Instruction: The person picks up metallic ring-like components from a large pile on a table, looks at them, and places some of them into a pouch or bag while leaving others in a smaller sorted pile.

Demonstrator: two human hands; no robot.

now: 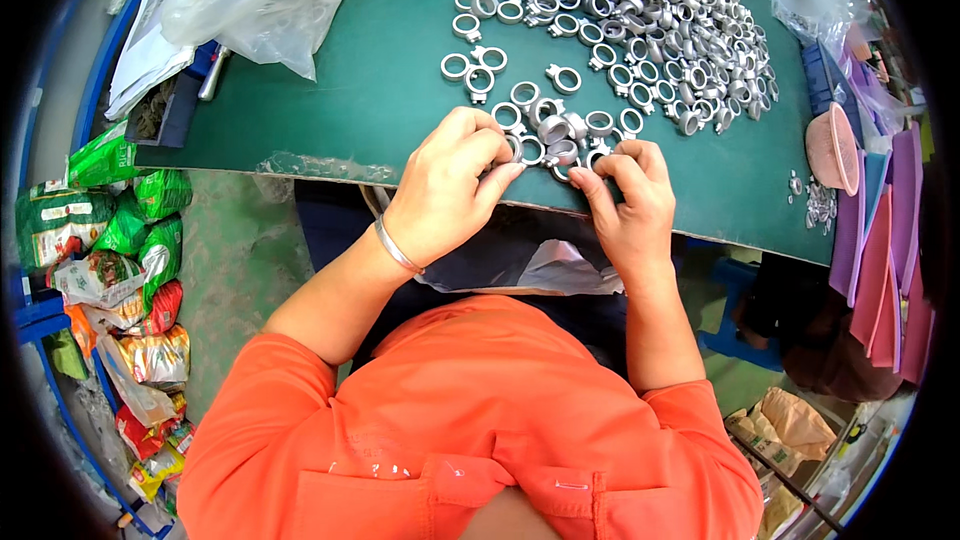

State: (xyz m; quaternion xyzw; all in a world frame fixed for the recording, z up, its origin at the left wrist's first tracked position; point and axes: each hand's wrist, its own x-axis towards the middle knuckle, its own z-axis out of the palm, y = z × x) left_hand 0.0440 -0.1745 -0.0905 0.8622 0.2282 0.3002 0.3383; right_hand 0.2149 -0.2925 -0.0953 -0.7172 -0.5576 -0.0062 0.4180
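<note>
The small silver-grey metal rings, each round with a little bump on its side, lie on the smooth dark green table top [370, 100]. A big heap of silver-grey rings [650, 25] spreads over the far right part, and a small bunch of silver-grey rings [552, 126] sits by the near edge, between the two hands.

One ring is likely light, hard and stiff. It should not bend or break easily, but its smooth, round side may be a bit slippery and could roll away. A good place to hold it looks to be the outside of the band, with a thumb on one side and a finger on the other, or the little bump.

The person's bare left hand [447, 183] has its thumb and pointing finger close together at a ring at the bunch's left side [516, 148]. The bare right hand [636, 202] has its thumb and finger a little apart, around a ring at the bunch's right side [596, 157]. Fingers hide parts of both rings, so one cannot tell if either is pinched tight.
</note>
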